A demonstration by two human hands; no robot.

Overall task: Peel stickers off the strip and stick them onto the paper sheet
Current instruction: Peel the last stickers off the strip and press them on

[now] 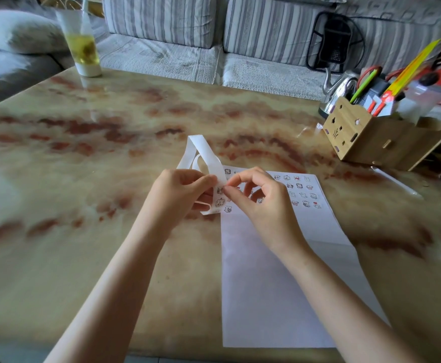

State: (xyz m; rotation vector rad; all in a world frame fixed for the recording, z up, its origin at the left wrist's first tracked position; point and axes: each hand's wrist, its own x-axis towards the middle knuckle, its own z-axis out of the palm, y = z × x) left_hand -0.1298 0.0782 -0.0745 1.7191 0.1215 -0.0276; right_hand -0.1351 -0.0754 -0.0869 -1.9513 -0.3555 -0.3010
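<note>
Head view: both hands meet just above centre over the marble-pattern table (83, 166). Left hand (180, 191) grips the white strip (208, 155), fingers curled round it, thumb on top. The strip loops up toward 12 o'clock from that hand, and its printed end hangs below the fingers. Right hand (256, 197) is narrow, thumb and forefinger pinching the strip's edge right beside the left thumb; can't tell if a sticker is lifted. Paper sheet (279, 271) lies flat from centre out to 5 o'clock, under the right hand. Rows of stickers (299, 185) sit on its far end, at 2 o'clock from the hands. Glass (83, 48) with yellow drink at 11 o'clock. Wooden organiser (365, 134) with pens at 2 o'clock. Striped sofa (161, 35) at 12 o'clock.
</note>
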